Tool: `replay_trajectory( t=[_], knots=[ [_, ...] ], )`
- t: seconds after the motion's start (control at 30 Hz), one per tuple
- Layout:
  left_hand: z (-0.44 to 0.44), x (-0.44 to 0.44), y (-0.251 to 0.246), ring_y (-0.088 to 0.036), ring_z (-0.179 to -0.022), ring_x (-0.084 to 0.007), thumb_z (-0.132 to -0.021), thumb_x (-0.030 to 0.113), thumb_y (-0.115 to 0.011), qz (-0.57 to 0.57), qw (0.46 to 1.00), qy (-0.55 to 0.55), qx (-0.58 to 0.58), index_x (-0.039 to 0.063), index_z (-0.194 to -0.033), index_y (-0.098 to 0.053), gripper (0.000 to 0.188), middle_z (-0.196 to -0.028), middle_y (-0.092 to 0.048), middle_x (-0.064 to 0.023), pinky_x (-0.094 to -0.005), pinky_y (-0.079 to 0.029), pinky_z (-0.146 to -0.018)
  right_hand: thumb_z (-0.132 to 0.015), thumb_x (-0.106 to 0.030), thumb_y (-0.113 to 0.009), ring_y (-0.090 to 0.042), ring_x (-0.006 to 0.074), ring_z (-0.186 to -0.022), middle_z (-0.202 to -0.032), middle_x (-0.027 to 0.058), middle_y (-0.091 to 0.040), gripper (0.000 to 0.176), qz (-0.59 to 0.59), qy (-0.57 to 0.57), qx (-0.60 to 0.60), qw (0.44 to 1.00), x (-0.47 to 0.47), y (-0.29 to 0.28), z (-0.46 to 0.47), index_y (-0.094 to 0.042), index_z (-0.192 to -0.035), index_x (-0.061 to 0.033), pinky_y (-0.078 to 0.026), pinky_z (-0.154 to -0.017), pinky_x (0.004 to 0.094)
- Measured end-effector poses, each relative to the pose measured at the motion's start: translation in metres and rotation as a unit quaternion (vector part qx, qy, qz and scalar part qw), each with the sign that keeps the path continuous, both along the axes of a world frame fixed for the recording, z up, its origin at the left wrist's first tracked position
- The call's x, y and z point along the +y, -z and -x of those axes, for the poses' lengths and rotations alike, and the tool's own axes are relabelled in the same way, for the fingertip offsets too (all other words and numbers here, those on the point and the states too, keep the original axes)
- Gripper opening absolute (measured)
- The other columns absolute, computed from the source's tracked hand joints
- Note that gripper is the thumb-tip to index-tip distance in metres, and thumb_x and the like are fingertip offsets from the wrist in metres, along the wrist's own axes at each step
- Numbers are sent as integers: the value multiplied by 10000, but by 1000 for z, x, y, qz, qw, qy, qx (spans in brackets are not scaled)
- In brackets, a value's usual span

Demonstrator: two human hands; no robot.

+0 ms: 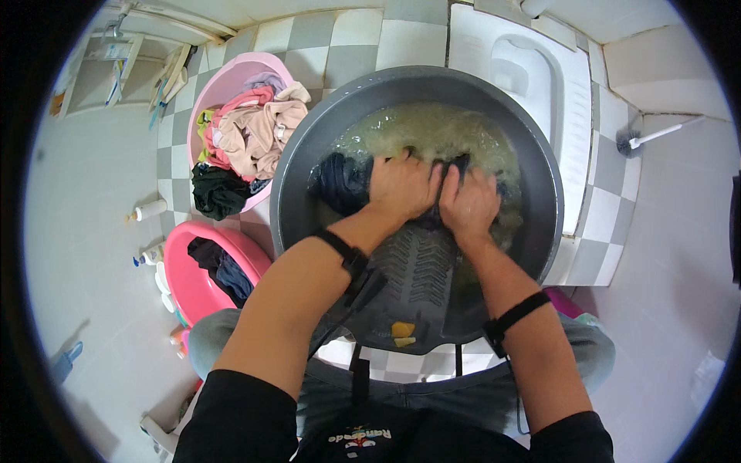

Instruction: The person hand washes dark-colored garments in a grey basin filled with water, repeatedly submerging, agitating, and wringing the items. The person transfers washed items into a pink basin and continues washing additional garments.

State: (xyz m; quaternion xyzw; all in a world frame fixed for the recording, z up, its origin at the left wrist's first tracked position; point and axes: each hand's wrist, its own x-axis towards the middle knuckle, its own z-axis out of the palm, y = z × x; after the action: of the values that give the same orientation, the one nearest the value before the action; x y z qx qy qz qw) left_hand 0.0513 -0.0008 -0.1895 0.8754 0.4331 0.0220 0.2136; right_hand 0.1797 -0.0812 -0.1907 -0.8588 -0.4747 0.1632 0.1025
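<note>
A large grey plastic washtub [417,75] stands before me, holding cloudy yellowish water [428,124]. Both my hands are over the water, gripping a dark wet garment [343,182]. My left hand [405,184] is closed on its middle part, and the bulk of the cloth spreads to the left, partly under water. Close beside it, my right hand [472,202] holds another part of the same dark cloth. Below the hands a ridged washboard [414,269] is moulded into the tub's near side. Two pieces of yellow soap [403,330] lie on the ledge at its lower end.
Left of the tub, a light pink basin [200,110] is heaped with clothes [255,136]. A bright pink basin [185,283] nearer me holds dark clothes [228,278]. Behind right lie a white squat toilet [570,133] and a toilet brush [631,142]. Bottles [149,210] stand along the left wall.
</note>
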Motion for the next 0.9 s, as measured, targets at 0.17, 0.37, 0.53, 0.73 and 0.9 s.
replay_trajectory(
  t=[0.17, 0.37, 0.53, 0.73, 0.9],
  knots=[
    [-20, 42, 8, -716, -1002, -392, -994, 327, -536, -21, 998, 33, 48, 109, -1015, -803, 346, -1076, -765, -195, -513, -546, -906, -1023, -424, -489, -697, 446, -1016, -1192, 223, -734, 499, 154, -12, 18, 988, 45, -3, -18, -801, -947, -40, -530, -895, 547],
    [-3, 49, -40, -568, -1348, -379, -1092, 451, -452, 267, 939, -137, -166, 65, -1390, -624, 517, -1407, -627, -239, -433, -406, -1154, -985, -451, -602, -643, 412, -994, -994, 167, -710, 485, -120, 44, 83, 988, 21, -49, -13, -753, -814, -24, -505, -843, 540],
    [23, 51, -67, -291, -1562, -407, -1044, 610, -507, 178, 958, -22, -224, 136, -1565, -488, 705, -1635, -432, -206, -490, -226, -1267, -711, -295, -851, -599, 318, -945, -849, 62, -615, 319, -339, -168, 77, 923, -30, -85, 24, -628, -617, -88, -438, -771, 485],
    [9, 43, -53, -343, -1531, -413, -866, 704, -680, 180, 978, 86, 68, 240, -1565, -513, 855, -1618, -491, -126, -642, -141, -1259, -698, -104, -824, -577, 359, -1123, -1201, 133, -593, 447, -233, -251, 243, 908, -77, -107, 27, -644, -1106, -81, -455, -1002, 474],
    [6, 28, -51, -547, -1259, -368, -858, 372, -705, 127, 990, 43, -39, 102, -1222, -711, 453, -1288, -700, -114, -574, -396, -1093, -823, -101, -716, -481, 372, -1348, -1463, 180, -443, 603, -225, 94, 349, 905, -74, -72, -15, -533, -1398, -103, -404, -1140, 466]
  ],
)
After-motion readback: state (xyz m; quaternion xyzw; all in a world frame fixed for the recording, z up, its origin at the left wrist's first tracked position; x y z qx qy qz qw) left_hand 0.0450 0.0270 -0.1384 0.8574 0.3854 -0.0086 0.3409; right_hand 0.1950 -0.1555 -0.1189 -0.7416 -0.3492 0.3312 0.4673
